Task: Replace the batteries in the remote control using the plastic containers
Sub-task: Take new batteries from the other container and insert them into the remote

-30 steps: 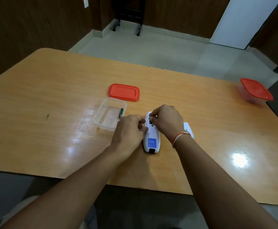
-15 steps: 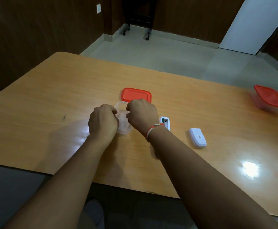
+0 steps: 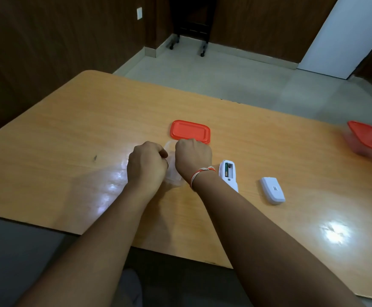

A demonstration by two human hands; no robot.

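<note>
A clear plastic container [image 3: 172, 173] sits at mid-table, mostly hidden by my hands. My left hand [image 3: 147, 166] is curled over its left rim and grips it. My right hand [image 3: 193, 159] is closed over its right side, and what the fingers hold is hidden. Just behind lies the container's red lid [image 3: 190, 131]. The white remote [image 3: 227, 173] lies face down to the right of my right wrist. Its battery bay is open, with one battery in the left slot. The white battery cover [image 3: 272, 190] lies further right.
A second clear container with a red lid [image 3: 367, 141] stands at the table's far right edge. The wooden table [image 3: 69, 134] ends close to my body. Beyond it are a tiled floor and a wheeled stand [image 3: 189, 29].
Both hands left the remote and moved left onto the clear container. The remote now lies uncovered with its bay open. The head view shifted, so everything sits further right.
</note>
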